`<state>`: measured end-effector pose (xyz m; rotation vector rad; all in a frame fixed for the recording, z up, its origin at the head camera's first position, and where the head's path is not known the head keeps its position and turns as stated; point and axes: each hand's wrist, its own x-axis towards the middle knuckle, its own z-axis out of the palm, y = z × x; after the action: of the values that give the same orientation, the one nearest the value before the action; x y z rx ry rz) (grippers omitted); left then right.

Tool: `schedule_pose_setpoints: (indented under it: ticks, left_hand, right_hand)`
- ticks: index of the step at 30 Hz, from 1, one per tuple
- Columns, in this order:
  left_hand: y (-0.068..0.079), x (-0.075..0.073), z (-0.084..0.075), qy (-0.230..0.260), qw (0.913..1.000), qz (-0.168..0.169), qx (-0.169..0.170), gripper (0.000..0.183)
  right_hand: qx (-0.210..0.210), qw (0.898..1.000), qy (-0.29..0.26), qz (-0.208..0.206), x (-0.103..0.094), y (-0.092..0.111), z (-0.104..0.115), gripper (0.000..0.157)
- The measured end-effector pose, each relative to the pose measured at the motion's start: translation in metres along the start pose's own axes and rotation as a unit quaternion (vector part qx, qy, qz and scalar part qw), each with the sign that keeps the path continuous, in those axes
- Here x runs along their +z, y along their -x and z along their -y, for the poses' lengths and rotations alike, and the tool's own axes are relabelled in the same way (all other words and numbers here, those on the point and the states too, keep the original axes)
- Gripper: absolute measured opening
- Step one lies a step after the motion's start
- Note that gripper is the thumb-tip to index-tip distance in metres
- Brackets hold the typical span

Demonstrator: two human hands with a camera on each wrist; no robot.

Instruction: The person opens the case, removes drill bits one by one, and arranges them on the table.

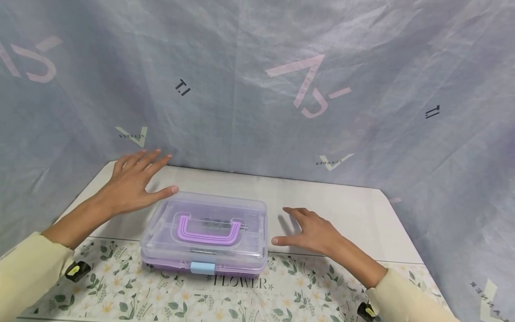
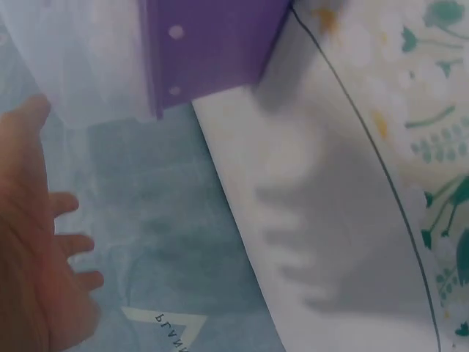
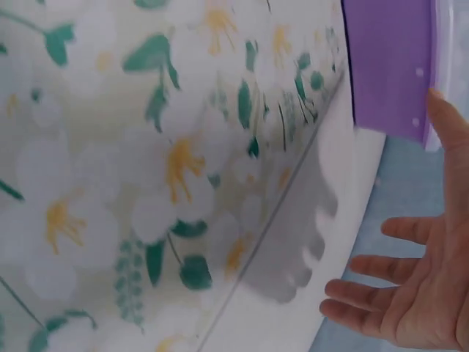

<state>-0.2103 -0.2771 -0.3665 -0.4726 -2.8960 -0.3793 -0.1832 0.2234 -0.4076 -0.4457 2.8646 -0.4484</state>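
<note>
A purple plastic storage box (image 1: 161,255) with a clear lid, a purple handle (image 1: 209,239) and a light blue latch (image 1: 202,268) rests on the table, its lid down. Through the lid some thin dark items show faintly; their kind cannot be told. My left hand (image 1: 130,185) hovers by the box's back left corner, fingers spread, holding nothing. To the right of the box, my right hand (image 1: 311,230) is held in the air with its thumb toward the box's side and its fingers extended. The purple side wall also shows in the left wrist view (image 2: 212,51) and right wrist view (image 3: 388,66).
Under the box lies a floral mat (image 1: 161,299) printed with the word FLOWER, over the front of the white table (image 1: 342,201). A grey-blue curtain (image 1: 241,89) with printed letters hangs behind and at both sides. Small black wrist devices (image 1: 78,271) sit at the cuffs.
</note>
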Motion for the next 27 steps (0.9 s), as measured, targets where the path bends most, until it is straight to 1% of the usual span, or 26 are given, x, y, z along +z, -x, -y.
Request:
schedule_pose_setpoints:
  ticks: [5,8,11,15,20,22,24,27]
  left_hand:
    - [0.005,-0.004,-0.01,0.032,0.9984,0.01,0.045,0.09]
    - [0.008,-0.006,-0.016,0.042,0.9967,0.017,0.067,0.089]
    - [0.013,-0.008,-0.024,0.055,0.9947,0.027,0.082,0.092]
    - [0.019,-0.01,-0.033,0.078,0.991,0.042,0.101,0.095]
    - [0.025,-0.01,-0.041,0.092,0.985,0.057,0.134,0.098]
    - [0.028,-0.009,-0.043,0.094,0.9834,0.067,0.14,0.102]
    - [0.03,-0.009,-0.046,0.097,0.9825,0.08,0.138,0.107]
    - [0.032,-0.009,-0.049,0.099,0.981,0.091,0.14,0.113]
  right_hand:
    - [-0.018,1.0,0.004,0.003,0.009,0.008,0.008,0.113]
    - [-0.031,1.0,0.003,0.006,0.015,0.013,0.011,0.109]
    - [-0.05,0.999,-0.01,0.004,0.019,0.018,0.014,0.1]
    - [-0.073,0.996,-0.054,0.016,0.021,0.023,0.017,0.087]
    - [-0.08,0.99,-0.105,0.044,0.025,0.029,0.022,0.079]
    - [-0.083,0.988,-0.122,0.05,0.028,0.031,0.024,0.071]
    - [-0.084,0.984,-0.144,0.058,0.03,0.035,0.026,0.061]
    - [-0.083,0.976,-0.189,0.077,0.034,0.039,0.03,0.045]
